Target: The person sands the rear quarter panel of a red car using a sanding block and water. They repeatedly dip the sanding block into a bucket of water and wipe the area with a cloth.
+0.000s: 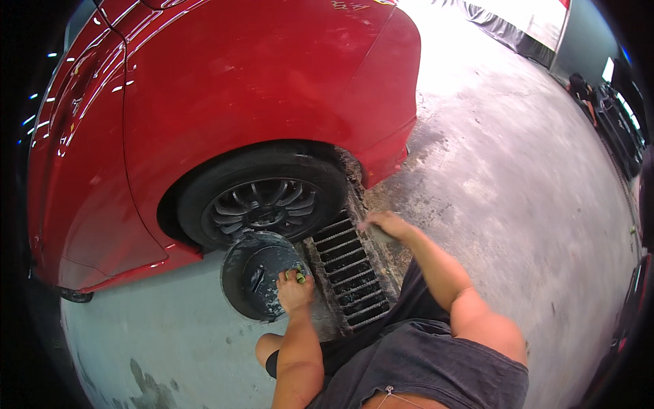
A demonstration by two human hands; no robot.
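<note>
Red car (266, 88), its dark wheel (264, 215), and beside that a bucket (234, 276); left hand (295, 294) closed round a green thing (300, 277) at the bucket's right side; then a grate (351, 278), right hand (387, 224) near it, blurred, grip impossible to tell

the bucket (234, 286) is dark grey, smeared whitish inside; at its right rim, the small thing (300, 275) in the left hand (294, 293) is yellow-green; above the bucket, the tyre (194, 204) is black, the rim (264, 215) dark grey with radiating spokes, the car body (252, 82) glossy red; right of it, the grating (348, 268) alternates grey bars and black slots; below it, the pale grey floor (197, 347) is blotched darker.
</note>
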